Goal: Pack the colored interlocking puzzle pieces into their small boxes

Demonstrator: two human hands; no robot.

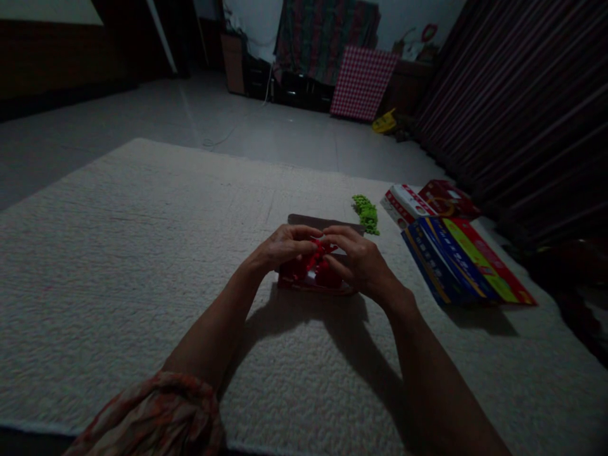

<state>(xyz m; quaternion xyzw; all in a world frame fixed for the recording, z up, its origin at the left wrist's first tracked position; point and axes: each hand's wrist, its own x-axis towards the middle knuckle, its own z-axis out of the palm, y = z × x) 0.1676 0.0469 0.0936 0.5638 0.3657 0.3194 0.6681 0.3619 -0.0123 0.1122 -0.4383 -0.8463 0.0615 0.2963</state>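
Note:
My left hand [284, 246] and my right hand [357, 258] meet over a pale rug [118, 253], fingers curled. Both pinch small red plastic pieces [316, 256] held between the fingertips. Under the hands lies a flat tray or card [304, 283] with more red pieces on it. A brown flat board [308, 221] shows just behind the hands. A small heap of green pieces [366, 212] lies on the rug to the right of the board.
A colourful open toy box [456, 256] lies on the rug at the right, beside a striped dark curtain [522, 107]. Bare floor [213, 114] stretches beyond the rug. A red checked panel [363, 82] leans against furniture at the back.

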